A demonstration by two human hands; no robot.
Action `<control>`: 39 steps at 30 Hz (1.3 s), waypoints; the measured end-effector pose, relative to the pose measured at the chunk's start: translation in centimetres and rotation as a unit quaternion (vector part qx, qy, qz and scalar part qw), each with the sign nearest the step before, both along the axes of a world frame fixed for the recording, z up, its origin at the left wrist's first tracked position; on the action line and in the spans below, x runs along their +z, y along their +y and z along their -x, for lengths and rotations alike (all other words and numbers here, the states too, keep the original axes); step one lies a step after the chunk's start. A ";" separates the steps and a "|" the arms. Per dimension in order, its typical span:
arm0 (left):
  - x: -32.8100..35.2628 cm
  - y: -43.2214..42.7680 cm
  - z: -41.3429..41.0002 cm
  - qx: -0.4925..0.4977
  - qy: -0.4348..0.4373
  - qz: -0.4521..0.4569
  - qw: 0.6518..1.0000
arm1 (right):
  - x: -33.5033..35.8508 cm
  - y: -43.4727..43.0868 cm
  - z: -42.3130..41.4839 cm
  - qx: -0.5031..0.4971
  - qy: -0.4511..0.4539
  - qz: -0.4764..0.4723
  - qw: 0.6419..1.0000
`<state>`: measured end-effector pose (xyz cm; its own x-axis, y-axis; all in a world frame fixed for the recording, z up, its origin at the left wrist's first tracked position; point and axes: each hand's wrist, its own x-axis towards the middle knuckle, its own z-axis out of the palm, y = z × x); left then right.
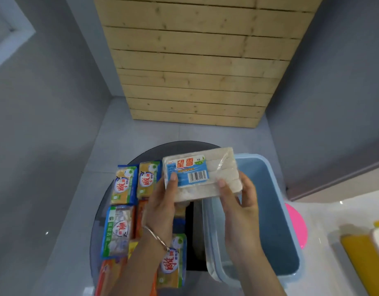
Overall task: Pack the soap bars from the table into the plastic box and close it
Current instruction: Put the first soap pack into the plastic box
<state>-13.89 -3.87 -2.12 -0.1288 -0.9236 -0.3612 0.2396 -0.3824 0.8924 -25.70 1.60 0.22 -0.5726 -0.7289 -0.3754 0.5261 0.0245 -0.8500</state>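
Observation:
Both hands hold one pale soap bar pack [214, 165] with a blue label, lifted above the table between the other soaps and the box. My left hand [161, 201] grips its left end and my right hand [237, 201] its right end. The blue plastic box [276, 210] stands open to the right, its inside bare where visible. Its clear lid [212, 242] rests against the box's left side. Several wrapped soap bars [124, 184] in yellow, green and orange wrappers lie on the dark round table [193, 238] at the left, partly hidden by my left forearm.
A wooden slat panel [197, 60] stands against the grey wall behind the table. A pink round object [297, 227] lies right of the box. An orange-yellow item [363, 259] sits at the far right on a white surface.

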 end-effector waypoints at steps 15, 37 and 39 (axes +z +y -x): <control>-5.3 0.4 8.4 -0.089 -0.250 0.121 0.956 | -7.2 1.1 6.8 0.030 -0.256 -0.037 0.965; -8.9 -2.4 8.2 -0.167 -0.148 0.029 0.974 | -16.9 -2.9 9.3 0.178 0.057 -0.350 0.918; -8.9 -2.4 8.3 -0.160 -0.151 0.029 0.975 | -17.1 -3.0 9.4 0.194 0.081 -0.343 0.916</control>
<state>-22.22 -6.26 -11.01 -0.3102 -0.8734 -0.3753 -0.1605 -0.3411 0.9262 -35.09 -1.35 -16.91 -0.4103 -0.5137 -0.7536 0.2326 0.7400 -0.6311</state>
